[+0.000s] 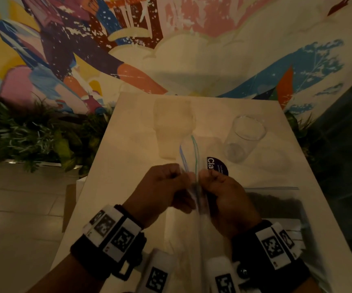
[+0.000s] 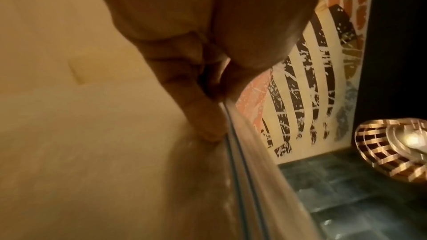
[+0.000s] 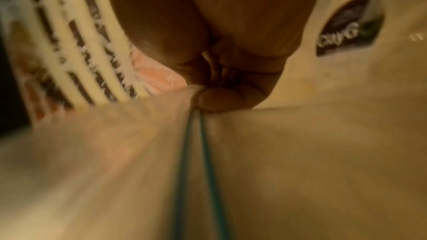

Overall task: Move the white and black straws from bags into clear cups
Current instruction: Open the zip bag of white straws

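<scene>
Both hands hold up a clear zip bag (image 1: pixel 192 210) over the near middle of the white table (image 1: pixel 128 144). My left hand (image 1: pixel 176 176) pinches one side of the bag's mouth and my right hand (image 1: pixel 208 178) pinches the other side. The blue and green zip strips (image 1: pixel 194 153) arc up between them. In the left wrist view my fingers (image 2: pixel 203 116) clamp the bag edge (image 2: pixel 240 171). In the right wrist view my fingertips (image 3: pixel 221 99) squeeze the green zip strips (image 3: pixel 196 152). Two clear cups stand behind, one (image 1: pixel 174 127) left and one (image 1: pixel 244 138) right. The bag's contents are blurred.
A second zip bag (image 1: pixel 276 208) with dark contents lies flat at the right of the table. A purple label (image 1: pixel 217 166) shows behind my right hand. Plants (image 1: pixel 33 134) line the floor at the left. A painted wall (image 1: pixel 170 49) stands behind the table.
</scene>
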A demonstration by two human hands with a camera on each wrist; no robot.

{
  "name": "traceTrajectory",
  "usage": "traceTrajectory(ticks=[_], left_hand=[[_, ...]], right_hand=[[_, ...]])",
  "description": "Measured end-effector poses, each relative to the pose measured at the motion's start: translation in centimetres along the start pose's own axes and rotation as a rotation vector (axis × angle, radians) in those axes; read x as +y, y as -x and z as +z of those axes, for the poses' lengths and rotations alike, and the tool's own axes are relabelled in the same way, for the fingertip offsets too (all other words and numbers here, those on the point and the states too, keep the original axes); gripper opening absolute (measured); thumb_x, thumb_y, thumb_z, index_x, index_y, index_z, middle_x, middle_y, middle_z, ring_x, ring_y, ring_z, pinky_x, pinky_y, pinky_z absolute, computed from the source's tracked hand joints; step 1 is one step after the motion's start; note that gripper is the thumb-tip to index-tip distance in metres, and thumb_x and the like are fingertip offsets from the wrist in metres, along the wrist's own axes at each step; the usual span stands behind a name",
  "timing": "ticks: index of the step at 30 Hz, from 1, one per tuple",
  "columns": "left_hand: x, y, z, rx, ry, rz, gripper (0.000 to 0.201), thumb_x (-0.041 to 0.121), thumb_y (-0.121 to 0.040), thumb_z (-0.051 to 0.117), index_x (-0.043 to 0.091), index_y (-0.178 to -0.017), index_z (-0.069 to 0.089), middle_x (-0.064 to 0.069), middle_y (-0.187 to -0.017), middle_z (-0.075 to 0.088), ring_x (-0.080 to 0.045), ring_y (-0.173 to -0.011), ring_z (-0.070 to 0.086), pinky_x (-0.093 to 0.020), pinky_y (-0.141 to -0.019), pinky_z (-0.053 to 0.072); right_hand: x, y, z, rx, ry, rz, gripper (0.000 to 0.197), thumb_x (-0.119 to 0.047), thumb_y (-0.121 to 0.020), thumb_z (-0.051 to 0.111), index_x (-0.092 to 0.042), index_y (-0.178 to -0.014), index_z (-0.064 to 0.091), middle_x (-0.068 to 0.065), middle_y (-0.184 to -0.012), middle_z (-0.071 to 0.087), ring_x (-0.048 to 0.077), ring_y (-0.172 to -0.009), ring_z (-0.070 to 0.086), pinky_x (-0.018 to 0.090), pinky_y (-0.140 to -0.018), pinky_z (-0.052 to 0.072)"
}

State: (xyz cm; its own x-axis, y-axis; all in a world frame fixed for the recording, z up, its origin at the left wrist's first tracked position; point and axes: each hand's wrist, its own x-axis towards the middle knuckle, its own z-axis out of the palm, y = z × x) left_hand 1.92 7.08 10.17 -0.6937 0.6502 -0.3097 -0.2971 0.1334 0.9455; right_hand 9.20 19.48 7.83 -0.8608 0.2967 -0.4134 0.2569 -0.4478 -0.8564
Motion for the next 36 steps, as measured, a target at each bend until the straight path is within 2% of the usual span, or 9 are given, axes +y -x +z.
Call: traceTrajectory(ticks=[3,8,13,18,23,29,32,34,36], left_hand=[[-0.6,-0.3,-0.4,0.099,0.226,-0.021,0.015,0.007,-0.092,0.052,-0.004,-0.084,0.057,-0.011,-0.064,0.065,-0.021,-0.054,0.064,-0.027,-0.05,0.053],[-0.1,-0.2,-0.4,0.189,0.337,-0.041,0.013,0.012,-0.086,0.061,0.005,-0.083,0.051,-0.011,-0.073,0.064,-0.025,-0.054,0.064,-0.03,-0.054,0.055],[0.3,1.1,0.2,-0.047,-0.068,-0.142,0.042,0.035,-0.08,0.067,-0.006,-0.088,0.064,-0.024,-0.077,0.068,-0.033,-0.061,0.065,-0.033,-0.056,0.057],[0.0,1.2,-0.8,0.112,0.257,-0.046,0.016,0.005,-0.089,0.053,-0.007,-0.082,0.06,-0.019,-0.07,0.066,-0.028,-0.059,0.067,-0.029,-0.054,0.055],[-0.3,1.6,-0.7,0.094,0.433,-0.037,0.017,0.004,-0.067,0.061,0.004,-0.079,0.049,-0.019,-0.071,0.067,-0.032,-0.061,0.069,-0.033,-0.054,0.056],[-2.1,1.4,-4.7,0.218,0.632,-0.027,0.035,0.007,-0.053,0.074,0.014,-0.081,0.054,-0.008,-0.065,0.064,-0.016,-0.048,0.061,-0.024,-0.042,0.051],[-4.0,1.7,-6.7,0.184,0.72,0.06,0.081,0.016,-0.026,0.094,0.016,-0.098,0.058,-0.011,-0.08,0.069,-0.021,-0.064,0.069,-0.029,-0.055,0.058],[-6.2,1.5,-7.6,0.222,0.661,0.081,0.075,0.005,-0.043,0.088,0.02,-0.109,0.056,-0.013,-0.101,0.067,-0.027,-0.084,0.071,-0.036,-0.064,0.059],[-8.4,1.5,-8.0,0.229,0.102,0.014,0.084,0.001,-0.057,0.081,0.035,-0.123,0.044,-0.008,-0.135,0.05,-0.027,-0.116,0.057,-0.042,-0.082,0.055]], right_hand=[[-0.1,0.0,0.1,0.086,-0.105,0.028,0.04,-0.032,-0.097,0.042,-0.001,-0.116,0.06,0.025,-0.108,0.066,0.041,-0.1,0.063,0.049,-0.085,0.055],[-0.8,2.1,0.6,0.019,0.459,-0.102,0.03,-0.039,-0.082,0.062,-0.01,-0.086,0.065,0.0,-0.061,0.063,0.01,-0.05,0.057,0.022,-0.047,0.046],[-0.7,2.2,0.5,0.058,0.393,-0.206,0.02,-0.019,-0.09,0.059,-0.002,-0.084,0.065,0.02,-0.066,0.065,0.023,-0.052,0.057,0.027,-0.046,0.048],[-0.8,2.3,-0.6,0.2,0.098,-0.139,0.016,-0.01,-0.092,0.056,-0.005,-0.078,0.061,0.001,-0.048,0.055,0.012,-0.041,0.049,0.022,-0.038,0.042],[-0.7,3.5,-0.3,0.047,0.294,-0.03,0.007,-0.017,-0.085,0.065,-0.021,-0.09,0.068,0.004,-0.076,0.073,0.017,-0.064,0.069,0.028,-0.055,0.056],[-1.8,2.8,-4.3,0.288,-0.197,-0.029,0.008,-0.004,-0.079,0.053,-0.01,-0.08,0.058,0.0,-0.049,0.05,0.01,-0.037,0.041,0.016,-0.033,0.031],[-1.6,2.8,-4.1,0.238,-0.336,0.007,0.011,-0.01,-0.069,0.056,-0.012,-0.079,0.055,-0.001,-0.049,0.047,0.007,-0.033,0.035,0.012,-0.033,0.026],[-1.4,2.6,-3.8,0.205,-0.434,0.033,0.007,-0.009,-0.074,0.053,-0.013,-0.079,0.057,-0.002,-0.051,0.044,0.006,-0.032,0.033,0.013,-0.031,0.024],[-1.2,2.1,-3.7,0.12,-0.589,0.06,0.016,-0.008,-0.063,0.069,-0.012,-0.076,0.061,-0.003,-0.051,0.041,0.005,-0.033,0.032,0.015,-0.03,0.025]])
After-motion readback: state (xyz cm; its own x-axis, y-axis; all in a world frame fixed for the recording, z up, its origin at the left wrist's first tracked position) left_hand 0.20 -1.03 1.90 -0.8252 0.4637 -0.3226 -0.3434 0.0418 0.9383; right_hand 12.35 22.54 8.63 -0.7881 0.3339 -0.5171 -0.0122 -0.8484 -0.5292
